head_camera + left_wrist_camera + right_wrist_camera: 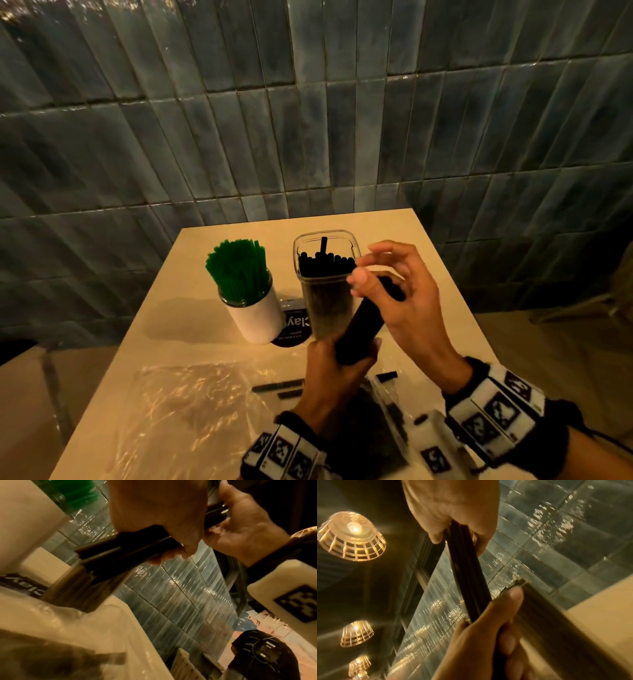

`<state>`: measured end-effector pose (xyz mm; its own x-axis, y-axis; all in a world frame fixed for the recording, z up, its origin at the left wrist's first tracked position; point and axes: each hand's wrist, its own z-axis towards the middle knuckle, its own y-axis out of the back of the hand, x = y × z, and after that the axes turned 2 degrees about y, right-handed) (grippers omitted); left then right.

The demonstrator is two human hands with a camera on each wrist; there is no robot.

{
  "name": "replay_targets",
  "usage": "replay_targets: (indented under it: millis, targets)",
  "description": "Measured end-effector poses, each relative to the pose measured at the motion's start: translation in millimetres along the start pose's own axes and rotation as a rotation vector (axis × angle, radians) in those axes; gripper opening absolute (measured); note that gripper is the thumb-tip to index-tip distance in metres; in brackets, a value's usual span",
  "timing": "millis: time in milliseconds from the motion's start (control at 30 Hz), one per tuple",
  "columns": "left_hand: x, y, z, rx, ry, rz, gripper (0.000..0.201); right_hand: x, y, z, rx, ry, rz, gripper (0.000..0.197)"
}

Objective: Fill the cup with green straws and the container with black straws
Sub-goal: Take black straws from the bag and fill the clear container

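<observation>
A pale tabletop (411,240) stood against a wall of dark glazed tiles (342,120) under dim warm light. The clear container (327,284), taken as landmark, stood upright near the far edge, already well stocked with black straws. A bundle of black straws (363,325) was held tilted just in front of the container, its upper end near the rim, apparently aligned for insertion. The left hand (329,373) gripped the bundle's lower end, fingers wrapped round it. The right hand (397,291) steadied the upper end with thumb and lower fingers, the remaining fingers lifted clear. Left of the container stood the white cup (255,315), packed with green straws (238,270). Loose black straws (277,387) and a clear plastic bag (188,411) lay nearer than the container; a dark printed card (294,325) lay at its base.
</observation>
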<state>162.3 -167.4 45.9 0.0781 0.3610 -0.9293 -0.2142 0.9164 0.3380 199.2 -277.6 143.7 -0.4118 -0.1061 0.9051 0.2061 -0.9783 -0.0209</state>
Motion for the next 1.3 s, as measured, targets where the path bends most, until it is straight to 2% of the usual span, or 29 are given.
replay_targets:
  millis: [67, 167, 233, 300, 333, 400, 467, 500, 567, 633, 700, 800, 900, 1100, 1200, 1300]
  targets:
    - [-10, -1, 4, 0.037, 0.012, -0.055, 0.020, 5, -7, 5, -0.002, -0.088, 0.119, 0.034]
    - [-30, 4, 12, 0.073, -0.056, -0.064, 0.015, 14, -11, 18, -0.006, -0.064, 0.167, 0.033]
    - [-43, 14, 22, 0.066, -0.152, 0.018, 0.041, 26, -7, 33, -0.016, -0.022, 0.201, 0.034]
    - [-56, 28, 37, 0.070, -0.239, -0.003, 0.048, 43, 2, 54, -0.092, 0.023, 0.259, 0.026]
    - [-59, 37, 46, 0.050, -0.255, -0.057, 0.044, 53, 8, 66, -0.150, 0.044, 0.301, 0.024]
    - [-58, 54, 68, -0.088, -0.263, -0.093, 0.039, 73, 22, 90, -0.268, 0.099, 0.384, 0.025]
    - [-47, 68, 92, -0.223, -0.239, 0.093, 0.033, 86, 34, 112, -0.387, 0.158, 0.442, 0.026]
    - [-42, 73, 103, -0.224, -0.230, 0.251, 0.029, 88, 38, 122, -0.443, 0.179, 0.451, 0.026]
    - [-32, 76, 119, -0.108, -0.247, 0.561, 0.030, 84, 40, 137, -0.532, 0.189, 0.438, 0.025]
    - [-30, 73, 130, 0.040, -0.274, 0.778, 0.037, 70, 38, 148, -0.605, 0.155, 0.407, 0.024]
    - [-28, 68, 138, 0.132, -0.269, 0.906, 0.053, 53, 36, 154, -0.653, 0.102, 0.369, 0.023]
    - [-25, 63, 143, 0.202, -0.254, 1.003, 0.075, 26, 35, 158, -0.698, 0.043, 0.323, 0.023]
    - [-19, 61, 142, 0.185, -0.288, 0.966, 0.072, 6, 35, 156, -0.717, 0.001, 0.295, 0.022]
    - [-11, 55, 134, 0.010, -0.277, 0.729, 0.050, -9, 39, 157, -0.740, -0.057, 0.274, 0.023]
    - [-11, 53, 132, -0.008, -0.270, 0.672, 0.037, -12, 32, 156, -0.642, -0.087, 0.248, 0.021]
    - [-11, 52, 128, -0.037, -0.260, 0.604, 0.034, -20, 15, 149, -0.432, -0.047, 0.075, 0.019]
